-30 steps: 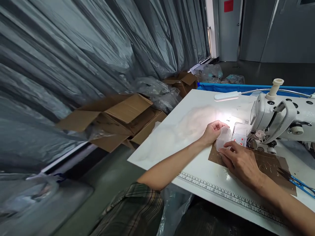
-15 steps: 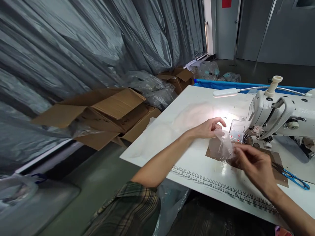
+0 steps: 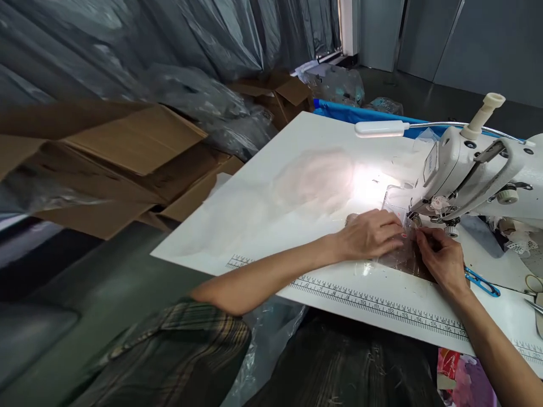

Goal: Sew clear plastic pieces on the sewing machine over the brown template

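Note:
A small piece of sheer, pale fabric [image 3: 397, 255] lies at the needle end of the white sewing machine [image 3: 466, 169]. My left hand [image 3: 375, 234] rests over its left side, fingers together and bent down onto it; the fingertips are partly hidden. On the other side my right hand [image 3: 443, 257] pinches the fabric's edge between thumb and forefinger, close to the presser foot. Beneath the fabric and right hand shows part of a brown sheet. Blue-handled thread snips [image 3: 482, 281] lie just right of my right hand.
The white table [image 3: 254, 226] has a printed ruler [image 3: 360, 299] along its front edge. A lamp [image 3: 380, 129] lights the sewing area. Open cardboard boxes [image 3: 139, 141] and clear plastic bags [image 3: 250, 127] stand left of the table. Scissors [image 3: 535, 306] lie at far right.
The fabric, held up between both hands before, is now down by the needle. My left hand has turned palm-down over it; my right hand has moved in beside the presser foot. The view has shifted.

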`<state>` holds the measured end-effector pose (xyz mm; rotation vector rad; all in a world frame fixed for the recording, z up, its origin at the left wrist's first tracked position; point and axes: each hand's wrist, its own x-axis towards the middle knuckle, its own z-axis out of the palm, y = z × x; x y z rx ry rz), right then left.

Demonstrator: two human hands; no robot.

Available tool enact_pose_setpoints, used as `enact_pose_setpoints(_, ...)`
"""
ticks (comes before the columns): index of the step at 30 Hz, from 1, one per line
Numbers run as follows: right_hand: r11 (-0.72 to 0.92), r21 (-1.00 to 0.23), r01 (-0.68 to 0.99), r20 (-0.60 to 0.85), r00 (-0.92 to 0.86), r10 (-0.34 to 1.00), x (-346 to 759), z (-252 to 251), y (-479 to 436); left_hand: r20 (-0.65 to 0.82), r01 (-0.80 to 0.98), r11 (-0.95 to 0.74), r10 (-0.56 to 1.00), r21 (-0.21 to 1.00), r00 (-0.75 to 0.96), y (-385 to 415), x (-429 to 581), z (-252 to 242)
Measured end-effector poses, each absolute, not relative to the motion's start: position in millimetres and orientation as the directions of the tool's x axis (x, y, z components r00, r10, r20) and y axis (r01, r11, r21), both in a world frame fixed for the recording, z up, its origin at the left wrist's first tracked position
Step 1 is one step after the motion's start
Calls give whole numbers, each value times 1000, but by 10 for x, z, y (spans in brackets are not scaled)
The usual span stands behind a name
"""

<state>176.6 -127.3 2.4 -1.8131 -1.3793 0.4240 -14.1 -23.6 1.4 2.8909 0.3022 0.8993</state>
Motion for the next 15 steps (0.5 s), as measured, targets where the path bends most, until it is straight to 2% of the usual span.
enact_pose_setpoints(3, 4, -722, 692, 286, 293, 912, 1745, 16, -1309, 441, 114, -987, 154, 116, 884, -322, -146, 22)
enact_pose_setpoints(6, 141, -678, 722, 376, 176, 910, 1717, 27, -1346, 347, 106, -983, 153, 150, 925, -273, -210, 65)
enact_pose_setpoints(9, 259, -637, 726, 440, 66, 896, 1674, 31, -1374, 400, 85, -967, 177, 239, 899, -207, -254, 79)
enact_pose_setpoints(11, 282, -596, 752, 457, 29, 889, 1641, 20, -1387, 471, 105, -955, 231, 278, 851, -205, -248, 82)
enact_pose_setpoints(15, 268, -481, 835, 440, -35, 897, 1582, 12, -1410, 508, 109, -963, 224, 246, 832, -298, -180, 96)
